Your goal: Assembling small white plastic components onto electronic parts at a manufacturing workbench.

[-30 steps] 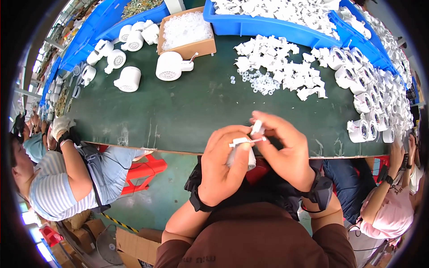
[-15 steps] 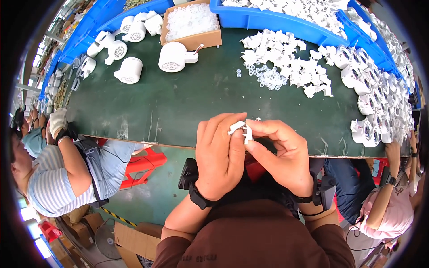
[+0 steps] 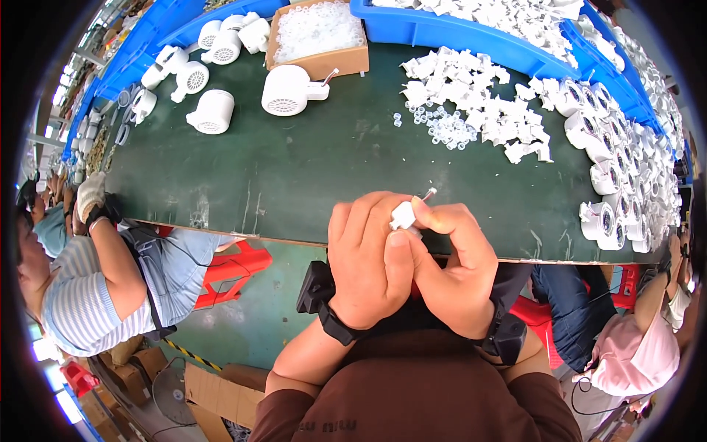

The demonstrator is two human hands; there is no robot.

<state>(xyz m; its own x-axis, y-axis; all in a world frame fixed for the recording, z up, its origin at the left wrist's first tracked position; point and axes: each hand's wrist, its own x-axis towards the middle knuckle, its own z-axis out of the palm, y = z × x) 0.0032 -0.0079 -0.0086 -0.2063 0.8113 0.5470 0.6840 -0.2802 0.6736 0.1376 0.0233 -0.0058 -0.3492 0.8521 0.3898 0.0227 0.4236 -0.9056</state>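
My left hand [image 3: 366, 258] and my right hand [image 3: 458, 269] meet above the table's near edge. Pinched between them is a small white plastic part [image 3: 403, 215], partly covered by my fingers. A short wire end with a small connector [image 3: 430, 193] sticks up beside my right thumb and index finger. Both hands are closed round the part, thumbs close together. Beyond them lie a pile of similar small white plastic pieces [image 3: 508, 121] and a heap of clear little rings [image 3: 451, 130].
White round fan-like housings [image 3: 286, 92] stand at the left and middle of the green table [image 3: 309, 158]. More housings [image 3: 605, 178] crowd the right side. A cardboard box [image 3: 346, 63] and blue bins [image 3: 471, 38] line the back. Co-workers sit left and right.
The white part looked like two separate bits between my fingers; now it shows as one compact block. My hands have drawn closer, and the wire end stands out more.
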